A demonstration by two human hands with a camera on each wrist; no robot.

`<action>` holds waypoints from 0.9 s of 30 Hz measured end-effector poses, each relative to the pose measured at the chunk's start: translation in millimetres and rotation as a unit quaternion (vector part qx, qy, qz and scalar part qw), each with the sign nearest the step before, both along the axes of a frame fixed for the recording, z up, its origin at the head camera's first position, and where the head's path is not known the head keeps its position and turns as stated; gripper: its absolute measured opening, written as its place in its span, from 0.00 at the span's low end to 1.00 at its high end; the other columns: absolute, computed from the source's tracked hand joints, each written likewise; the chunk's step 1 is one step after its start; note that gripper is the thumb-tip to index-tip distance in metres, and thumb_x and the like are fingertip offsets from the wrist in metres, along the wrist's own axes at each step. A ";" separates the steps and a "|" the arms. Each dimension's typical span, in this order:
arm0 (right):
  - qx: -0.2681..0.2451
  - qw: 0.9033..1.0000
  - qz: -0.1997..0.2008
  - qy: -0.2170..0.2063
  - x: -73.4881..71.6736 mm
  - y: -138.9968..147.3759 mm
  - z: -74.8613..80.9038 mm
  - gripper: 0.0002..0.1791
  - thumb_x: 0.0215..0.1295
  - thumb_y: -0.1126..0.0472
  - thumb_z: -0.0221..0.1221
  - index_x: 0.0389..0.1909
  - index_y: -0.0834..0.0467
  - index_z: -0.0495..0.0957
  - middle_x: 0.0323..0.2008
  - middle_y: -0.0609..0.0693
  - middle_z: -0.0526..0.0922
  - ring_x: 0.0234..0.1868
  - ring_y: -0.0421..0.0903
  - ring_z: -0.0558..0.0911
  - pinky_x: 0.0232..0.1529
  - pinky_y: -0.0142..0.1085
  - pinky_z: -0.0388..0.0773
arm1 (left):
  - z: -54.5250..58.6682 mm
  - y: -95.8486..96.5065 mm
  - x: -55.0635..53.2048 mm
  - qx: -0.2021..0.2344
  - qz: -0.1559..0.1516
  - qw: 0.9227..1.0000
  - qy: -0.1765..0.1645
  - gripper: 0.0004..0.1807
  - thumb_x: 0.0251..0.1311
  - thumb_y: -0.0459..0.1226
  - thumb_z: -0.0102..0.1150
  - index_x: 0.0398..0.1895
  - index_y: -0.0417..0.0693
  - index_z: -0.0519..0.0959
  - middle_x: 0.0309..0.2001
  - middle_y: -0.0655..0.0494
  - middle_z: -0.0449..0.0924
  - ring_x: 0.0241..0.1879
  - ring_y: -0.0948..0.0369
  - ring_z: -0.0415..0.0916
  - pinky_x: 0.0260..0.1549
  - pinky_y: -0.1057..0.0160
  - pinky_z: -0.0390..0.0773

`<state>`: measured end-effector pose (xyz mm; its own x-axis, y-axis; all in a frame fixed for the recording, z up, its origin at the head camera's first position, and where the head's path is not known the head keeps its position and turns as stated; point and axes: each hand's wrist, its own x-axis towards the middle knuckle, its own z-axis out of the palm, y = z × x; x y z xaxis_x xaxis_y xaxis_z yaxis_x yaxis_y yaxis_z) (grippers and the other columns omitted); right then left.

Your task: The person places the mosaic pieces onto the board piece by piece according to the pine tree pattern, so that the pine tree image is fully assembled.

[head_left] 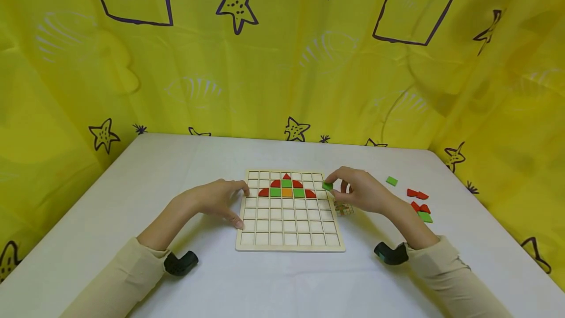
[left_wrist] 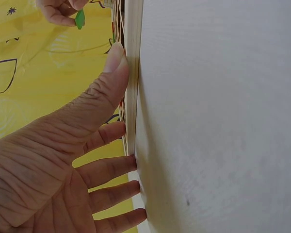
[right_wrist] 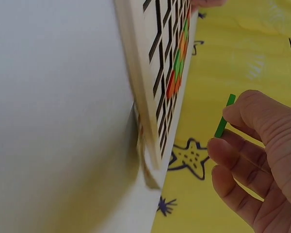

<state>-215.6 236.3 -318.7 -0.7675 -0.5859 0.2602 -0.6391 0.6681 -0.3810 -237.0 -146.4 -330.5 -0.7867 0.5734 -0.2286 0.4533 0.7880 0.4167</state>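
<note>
My right hand (head_left: 359, 190) pinches a green square tile (head_left: 327, 186) between thumb and fingers, above the right edge of a wooden grid board (head_left: 289, 239). In the right wrist view the tile (right_wrist: 225, 115) is seen edge-on, apart from the board. My left hand (head_left: 218, 200) rests at the board's left edge, its thumb and fingers spread and touching the frame. Set in the upper cells are a red triangle (head_left: 286, 176), red curved pieces (head_left: 264, 193), green squares (head_left: 275, 192) and an orange square (head_left: 287, 193).
Loose on the table to the right lie a green tile (head_left: 391, 180), another green tile (head_left: 425, 217) and several red pieces (head_left: 422, 195). A small printed card (head_left: 344, 208) sits by the board's right edge, partly hidden. Yellow curtains (head_left: 265, 72) surround the white table (head_left: 282, 283).
</note>
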 end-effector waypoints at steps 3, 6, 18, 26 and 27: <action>0.010 1.000 0.007 -0.008 0.9 -12.2 1.7 0.15 0.63 0.68 0.68 0.50 0.60 0.82 0.45 0.48 0.84 0.34 0.39 0.77 0.30 0.31 0.76 | 0.1 -0.1 0.4 0.000 -0.002 1.000 0.004 0.37 0.43 0.54 0.82 0.56 0.59 0.74 0.57 0.49 0.76 0.54 0.50 0.72 0.55 0.45 0.72; 0.018 1.000 0.024 -0.004 0.6 -22.9 2.4 0.14 0.63 0.68 0.68 0.49 0.60 0.82 0.44 0.48 0.84 0.33 0.40 0.77 0.31 0.31 0.76 | 0.6 0.0 0.6 0.001 -0.005 1.000 0.007 0.37 0.43 0.54 0.82 0.56 0.58 0.74 0.55 0.50 0.77 0.53 0.50 0.72 0.55 0.46 0.73; 0.048 0.997 0.051 -0.015 -0.1 -59.6 2.5 0.13 0.65 0.66 0.66 0.50 0.57 0.83 0.44 0.45 0.83 0.33 0.38 0.76 0.36 0.31 0.76 | 0.8 -0.2 0.7 0.006 -0.006 1.000 0.005 0.38 0.43 0.54 0.82 0.56 0.57 0.74 0.56 0.49 0.77 0.54 0.50 0.71 0.57 0.45 0.72; 0.073 0.995 0.066 -0.012 -1.8 -77.6 -5.4 0.12 0.65 0.65 0.67 0.48 0.55 0.84 0.43 0.44 0.83 0.33 0.38 0.76 0.38 0.32 0.76 | 1.2 0.0 0.6 0.005 -0.007 1.000 0.006 0.38 0.43 0.54 0.83 0.56 0.56 0.74 0.57 0.49 0.77 0.54 0.50 0.72 0.57 0.45 0.72; 0.077 0.995 0.067 -0.013 -2.0 -79.1 -6.2 0.12 0.65 0.65 0.67 0.48 0.55 0.84 0.44 0.44 0.84 0.33 0.37 0.77 0.38 0.31 0.76 | 1.2 0.1 0.5 0.005 -0.008 1.000 0.007 0.38 0.43 0.54 0.82 0.56 0.56 0.74 0.56 0.50 0.77 0.53 0.50 0.72 0.56 0.45 0.72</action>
<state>-217.6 157.2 -324.9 -0.6848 -0.7150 0.1408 -0.7179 0.6286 -0.2993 -236.5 -146.2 -329.3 -0.7802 0.5887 -0.2115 0.4725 0.7762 0.4175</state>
